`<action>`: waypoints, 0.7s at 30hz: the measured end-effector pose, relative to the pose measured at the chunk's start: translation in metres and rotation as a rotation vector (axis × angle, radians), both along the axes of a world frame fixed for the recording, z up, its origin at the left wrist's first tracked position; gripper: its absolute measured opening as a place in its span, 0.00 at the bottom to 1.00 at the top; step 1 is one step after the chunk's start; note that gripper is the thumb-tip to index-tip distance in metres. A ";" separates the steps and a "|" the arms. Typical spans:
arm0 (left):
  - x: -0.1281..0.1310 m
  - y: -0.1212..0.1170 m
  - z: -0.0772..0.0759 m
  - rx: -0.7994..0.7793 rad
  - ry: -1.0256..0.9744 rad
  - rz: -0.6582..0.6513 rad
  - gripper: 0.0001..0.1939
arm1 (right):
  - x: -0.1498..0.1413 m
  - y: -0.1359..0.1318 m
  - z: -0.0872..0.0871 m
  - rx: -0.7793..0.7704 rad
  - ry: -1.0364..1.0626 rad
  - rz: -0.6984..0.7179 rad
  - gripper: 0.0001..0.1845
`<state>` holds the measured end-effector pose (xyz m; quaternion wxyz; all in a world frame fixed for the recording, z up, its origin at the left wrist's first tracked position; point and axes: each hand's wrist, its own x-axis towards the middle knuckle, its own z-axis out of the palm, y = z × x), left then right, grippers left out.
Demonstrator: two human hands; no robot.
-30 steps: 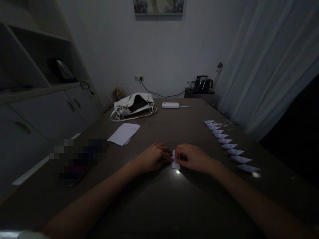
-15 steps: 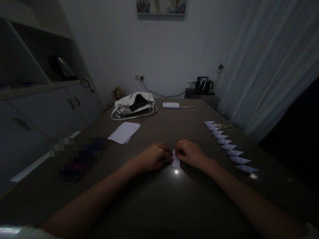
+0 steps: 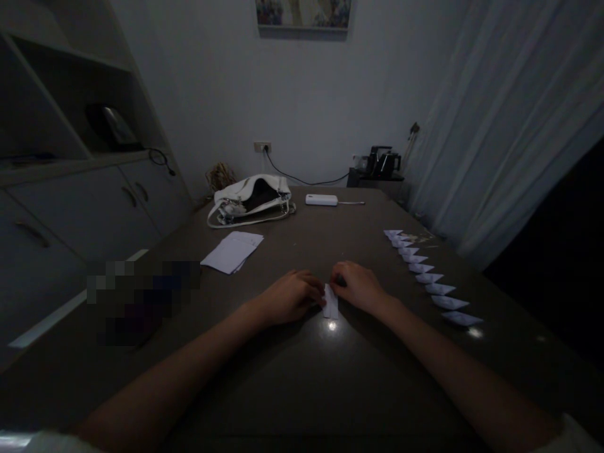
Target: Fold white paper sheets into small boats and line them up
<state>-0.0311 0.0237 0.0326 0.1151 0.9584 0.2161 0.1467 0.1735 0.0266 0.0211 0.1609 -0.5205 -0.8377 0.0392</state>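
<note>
A small folded piece of white paper [image 3: 331, 304] lies on the dark table between my two hands. My left hand [image 3: 296, 296] is closed at its left edge, the fingertips pressing on the paper. From the upper right, my right hand [image 3: 357, 284] pinches the paper's top corner between thumb and fingers. Off to the right runs a slanting row of several folded paper boats [image 3: 440, 289]. A stack of white paper sheets [image 3: 232, 252] rests to the left, beyond my left hand.
Behind the paper stack sits a white handbag [image 3: 252, 200], its mouth open. A white power bank [image 3: 321, 200] with a short cable lies near the table's far edge. A black coffee pot [image 3: 385, 163] stands on a low stand at the back right. A blurred-out patch covers something at left.
My right hand's fingers have shifted slightly up at the paper's top, and the paper's top edge looks flatter. My left hand stays in place. The whole view has turned slightly right.
</note>
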 end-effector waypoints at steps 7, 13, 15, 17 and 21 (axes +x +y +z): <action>-0.001 0.002 -0.005 -0.020 -0.027 -0.001 0.14 | 0.002 0.006 -0.006 0.022 0.053 -0.022 0.01; 0.001 -0.005 -0.003 0.031 0.036 0.070 0.14 | 0.009 0.009 -0.008 0.004 0.180 0.052 0.05; 0.002 -0.006 -0.002 0.045 0.054 0.086 0.15 | 0.010 0.006 -0.006 0.004 0.169 0.119 0.06; 0.002 -0.006 -0.002 0.055 0.060 0.096 0.15 | 0.010 0.004 -0.004 -0.004 0.143 0.160 0.06; 0.002 -0.003 -0.003 0.080 0.074 0.131 0.15 | 0.010 0.001 -0.002 -0.025 0.143 0.163 0.05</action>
